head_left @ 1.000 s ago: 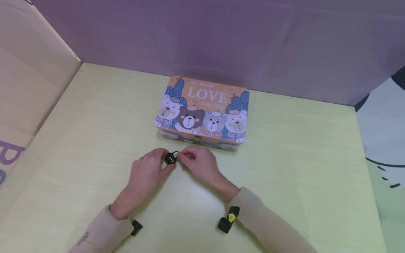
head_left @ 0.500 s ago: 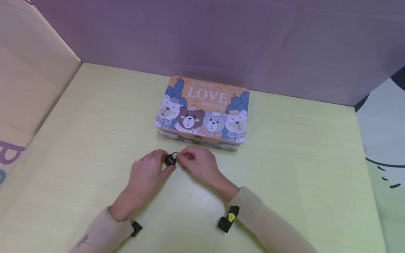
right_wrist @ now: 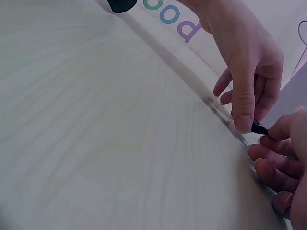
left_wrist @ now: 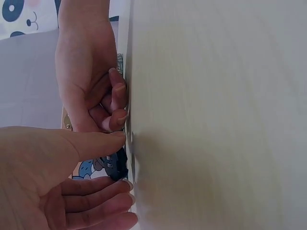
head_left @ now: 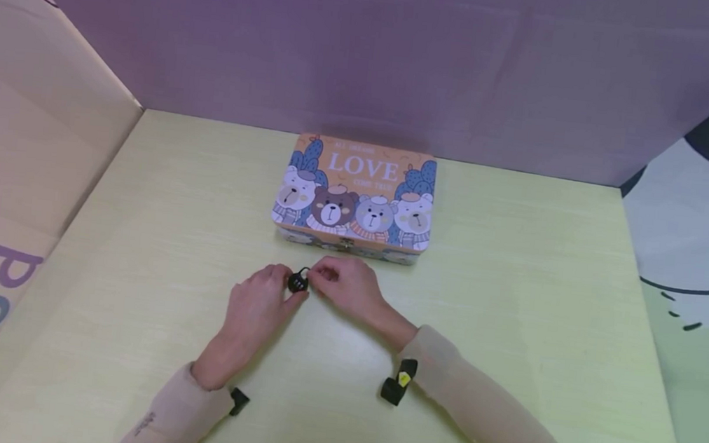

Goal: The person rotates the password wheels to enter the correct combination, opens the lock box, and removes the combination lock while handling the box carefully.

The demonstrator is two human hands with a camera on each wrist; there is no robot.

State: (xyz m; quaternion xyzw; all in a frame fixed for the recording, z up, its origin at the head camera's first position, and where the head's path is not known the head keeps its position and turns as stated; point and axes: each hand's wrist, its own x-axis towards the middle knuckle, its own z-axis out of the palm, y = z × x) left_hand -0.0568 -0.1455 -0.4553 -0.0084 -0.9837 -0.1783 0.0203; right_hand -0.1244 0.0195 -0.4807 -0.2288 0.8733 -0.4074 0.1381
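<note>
Between my two hands is a small black combination padlock (head_left: 298, 281) with pale marks on its round body and a thin looped shackle. My left hand (head_left: 256, 306) pinches the body between thumb and fingers; in the left wrist view the dials of the padlock (left_wrist: 114, 165) show between them. At the shackle side, my right hand (head_left: 351, 288) pinches with thumb and forefinger, its other fingers curled. The right wrist view shows only a dark sliver of the padlock (right_wrist: 259, 128) between both hands. Just beyond stands a tin box (head_left: 357, 193) printed with bears and "LOVE", its lid down.
A metal clasp (head_left: 346, 242) sits on the front of the tin box. The pale wooden table (head_left: 531, 300) is bordered by a purple partition (head_left: 369, 54) at the back and printed panels on both sides. Black wrist cameras, one at the right sleeve (head_left: 399, 381), hang over the table.
The padlock has turned and lowered slightly in my left hand. My right fingertips have shifted a little left along with it. The tin box has stayed put.
</note>
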